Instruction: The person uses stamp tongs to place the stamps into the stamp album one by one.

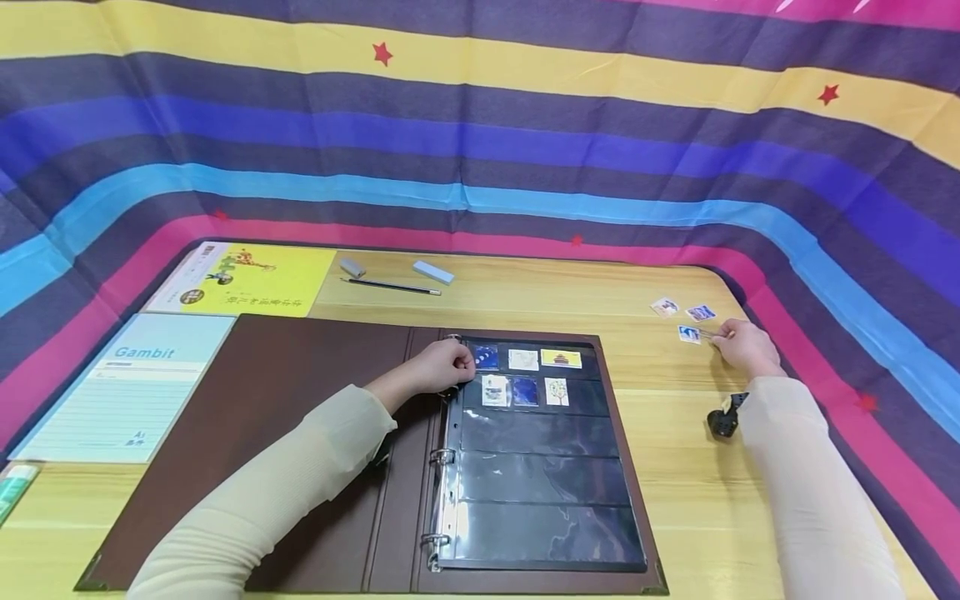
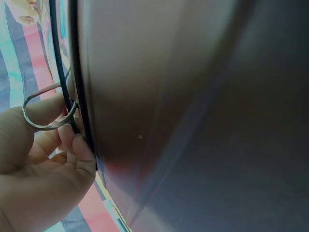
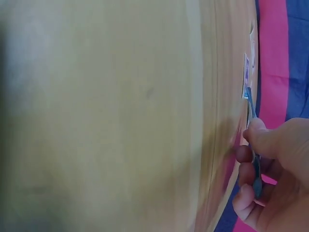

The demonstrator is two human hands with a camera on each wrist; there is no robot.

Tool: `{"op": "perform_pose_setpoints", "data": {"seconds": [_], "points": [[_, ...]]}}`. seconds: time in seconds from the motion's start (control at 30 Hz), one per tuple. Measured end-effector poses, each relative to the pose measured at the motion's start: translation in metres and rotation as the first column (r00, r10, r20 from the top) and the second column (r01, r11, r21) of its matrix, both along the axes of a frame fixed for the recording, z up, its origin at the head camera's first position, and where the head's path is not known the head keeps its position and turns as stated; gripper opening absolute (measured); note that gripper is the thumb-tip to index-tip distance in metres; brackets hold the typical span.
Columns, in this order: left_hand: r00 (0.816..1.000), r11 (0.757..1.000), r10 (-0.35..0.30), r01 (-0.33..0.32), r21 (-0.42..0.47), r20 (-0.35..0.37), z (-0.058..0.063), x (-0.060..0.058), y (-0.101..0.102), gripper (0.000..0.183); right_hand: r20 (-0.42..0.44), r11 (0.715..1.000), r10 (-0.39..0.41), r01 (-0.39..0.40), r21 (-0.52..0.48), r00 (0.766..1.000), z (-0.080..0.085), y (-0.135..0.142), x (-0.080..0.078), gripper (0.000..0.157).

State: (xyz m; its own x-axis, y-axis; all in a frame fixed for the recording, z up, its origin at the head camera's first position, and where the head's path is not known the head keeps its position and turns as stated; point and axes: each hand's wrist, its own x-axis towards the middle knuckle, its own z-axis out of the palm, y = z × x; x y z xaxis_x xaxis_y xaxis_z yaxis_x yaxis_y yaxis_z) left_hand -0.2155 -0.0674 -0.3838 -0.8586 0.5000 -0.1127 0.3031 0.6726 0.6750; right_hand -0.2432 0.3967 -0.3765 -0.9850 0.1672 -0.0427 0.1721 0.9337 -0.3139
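A brown ring-binder stamp album (image 1: 322, 442) lies spread on the table, its black pocket page (image 1: 540, 475) on the right side. Several stamps sit in the page's top two rows, among them a yellow stamp (image 1: 561, 358). My left hand (image 1: 446, 365) pinches the page's edge near the upper ring (image 2: 48, 112), its fingers curled. At the table's right, my right hand (image 1: 750, 346) holds metal tweezers (image 3: 256, 164). The tweezers' tips meet a small blue-and-white stamp (image 1: 689, 334); whether they grip it cannot be told. Two other loose stamps lie just beyond, one of them purple-blue (image 1: 701, 313).
A black device (image 1: 723, 422) hangs at my right wrist. Behind the album are a pencil (image 1: 393, 287), a white eraser (image 1: 433, 272) and a small grey block (image 1: 352, 267). A yellow book (image 1: 277, 283) and a Gambit pad (image 1: 127, 400) lie left; a green-white tube (image 1: 13, 487) sits nearby.
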Motion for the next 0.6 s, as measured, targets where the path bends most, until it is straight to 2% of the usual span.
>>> {"op": "perform_pose_setpoints", "data": {"seconds": [0.23,0.43,0.6], "points": [[1.000,1.000,-0.002,0.002,0.015,-0.009,-0.001,0.001,0.001,0.012,0.028,0.996,0.051,-0.052,0.075,0.998,0.003,0.000,0.004,0.014],[0.998,0.997,-0.010,0.015,0.074,-0.065,-0.005,0.004,-0.005,0.004,0.048,0.994,0.081,-0.084,0.070,0.996,0.009,-0.005,0.011,0.014],[0.989,0.992,0.010,0.009,0.128,-0.146,-0.001,0.010,-0.014,0.005,-0.036,0.988,0.146,-0.144,0.050,0.989,0.020,-0.014,0.020,0.013]]}}
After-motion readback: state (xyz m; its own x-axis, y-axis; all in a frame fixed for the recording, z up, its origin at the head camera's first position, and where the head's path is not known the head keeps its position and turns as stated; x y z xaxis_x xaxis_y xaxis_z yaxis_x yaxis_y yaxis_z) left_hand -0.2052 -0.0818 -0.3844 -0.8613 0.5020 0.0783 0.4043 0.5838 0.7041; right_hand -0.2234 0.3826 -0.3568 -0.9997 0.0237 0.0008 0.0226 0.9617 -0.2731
